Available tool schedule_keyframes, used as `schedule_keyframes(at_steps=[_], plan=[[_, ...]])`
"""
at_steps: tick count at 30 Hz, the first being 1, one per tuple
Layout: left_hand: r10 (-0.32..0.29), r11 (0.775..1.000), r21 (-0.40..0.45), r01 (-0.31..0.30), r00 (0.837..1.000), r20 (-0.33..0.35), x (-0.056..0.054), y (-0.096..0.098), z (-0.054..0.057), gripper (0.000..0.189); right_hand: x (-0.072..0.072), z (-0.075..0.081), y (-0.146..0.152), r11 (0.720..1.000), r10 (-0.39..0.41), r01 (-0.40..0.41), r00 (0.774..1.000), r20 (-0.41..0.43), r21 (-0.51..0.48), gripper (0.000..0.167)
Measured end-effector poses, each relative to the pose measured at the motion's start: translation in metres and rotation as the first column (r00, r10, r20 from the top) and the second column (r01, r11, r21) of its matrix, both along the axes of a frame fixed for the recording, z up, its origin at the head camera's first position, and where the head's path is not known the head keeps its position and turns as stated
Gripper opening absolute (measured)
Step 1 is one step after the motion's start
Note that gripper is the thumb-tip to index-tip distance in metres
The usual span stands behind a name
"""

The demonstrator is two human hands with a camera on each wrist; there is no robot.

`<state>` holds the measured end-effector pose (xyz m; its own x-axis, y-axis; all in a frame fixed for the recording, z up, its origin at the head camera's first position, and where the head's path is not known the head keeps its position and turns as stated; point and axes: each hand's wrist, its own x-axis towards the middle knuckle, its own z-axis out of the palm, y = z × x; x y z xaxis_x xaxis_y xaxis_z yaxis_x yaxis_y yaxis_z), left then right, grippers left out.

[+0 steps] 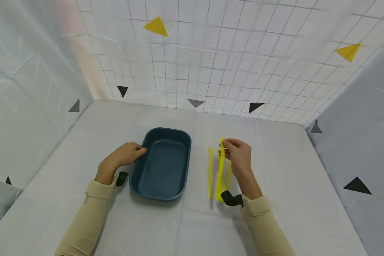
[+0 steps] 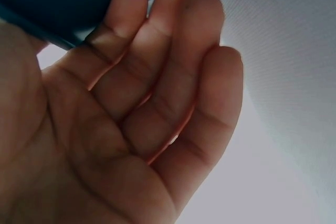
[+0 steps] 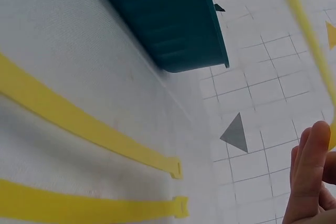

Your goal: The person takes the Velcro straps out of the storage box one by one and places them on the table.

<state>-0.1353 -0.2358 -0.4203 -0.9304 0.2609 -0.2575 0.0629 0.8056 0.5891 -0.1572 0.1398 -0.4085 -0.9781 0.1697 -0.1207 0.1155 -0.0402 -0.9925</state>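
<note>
A dark teal rectangular basin [image 1: 160,198] stands on the white surface. My left hand [image 1: 123,155] holds its left rim, thumb over the edge and fingers outside; in the left wrist view the fingers [image 2: 199,82] lie side by side near the basin's wall. Between thumb and fingertips, my right hand [image 1: 241,156] pinches one end of a yellow strap [image 1: 221,170], which hangs down. Other yellow straps lie beneath and beside it: one flat strap [image 1: 209,174] to the left, another strap [image 1: 228,176] partly covered. Slotted ends show on two lying straps [image 3: 105,135] in the right wrist view.
White sheeting [image 1: 355,142] encloses the work surface [image 1: 153,231] on the left, back and right. The back wall [image 1: 211,64] carries grid lines and black, grey and yellow triangles. Each wrist wears a small black mount [image 1: 232,199].
</note>
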Motion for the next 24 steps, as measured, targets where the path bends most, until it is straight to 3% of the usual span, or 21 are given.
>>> schedule_keyframes(at_steps=[24], plan=[[0.003,1.0,0.003,-0.003,1.0,0.005,-0.002,-0.002,-0.004,0.04,-0.001,-0.004,0.031,0.999,-0.039,0.039,0.999,0.025,0.001,0.025]])
